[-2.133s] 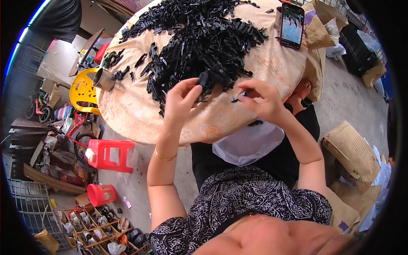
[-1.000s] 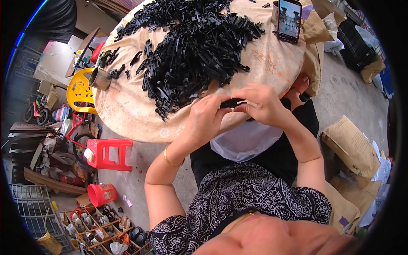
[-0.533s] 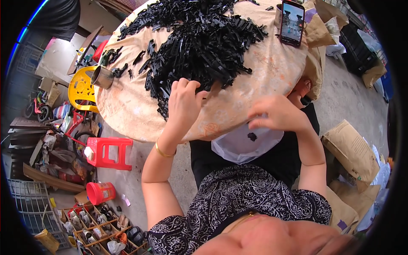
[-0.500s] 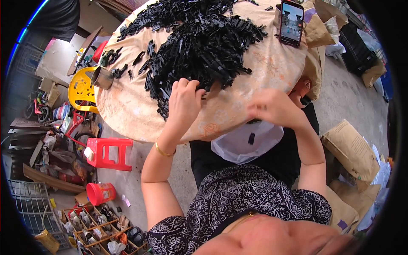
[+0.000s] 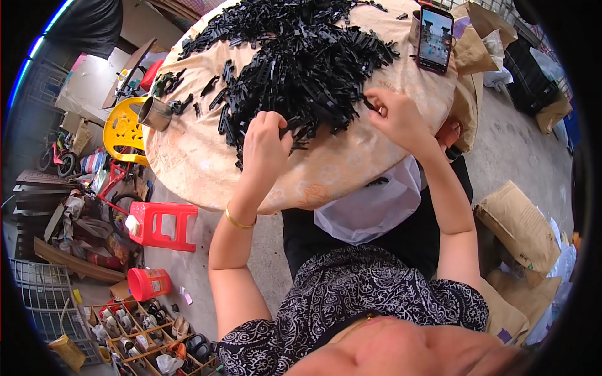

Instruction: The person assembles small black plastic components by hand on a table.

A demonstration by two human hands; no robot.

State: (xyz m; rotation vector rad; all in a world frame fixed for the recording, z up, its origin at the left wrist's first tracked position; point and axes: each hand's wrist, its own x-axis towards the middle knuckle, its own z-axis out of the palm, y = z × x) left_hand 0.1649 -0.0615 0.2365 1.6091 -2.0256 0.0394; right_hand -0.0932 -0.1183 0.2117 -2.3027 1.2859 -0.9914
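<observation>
A large heap of small, long black plastic pieces covers much of a round table with a peach patterned cloth. My left hand is at the heap's near edge, fingers curled together against the pieces; whatever is between them is hidden. At the heap's right edge, my right hand pinches with thumb and fingers, a black piece at its fingertips. Below the table edge, a white plastic bag lies open over my lap, with some black pieces showing near its upper rim.
A phone leans on a metal can at the table's back right. Another metal can stands at the left edge, near a yellow chair. A red stool and red bucket are on the floor left; paper sacks lie right.
My right hand has moved from above the bag up to the heap's right edge. The black piece seen over the bag is gone from there. My left hand has barely shifted.
</observation>
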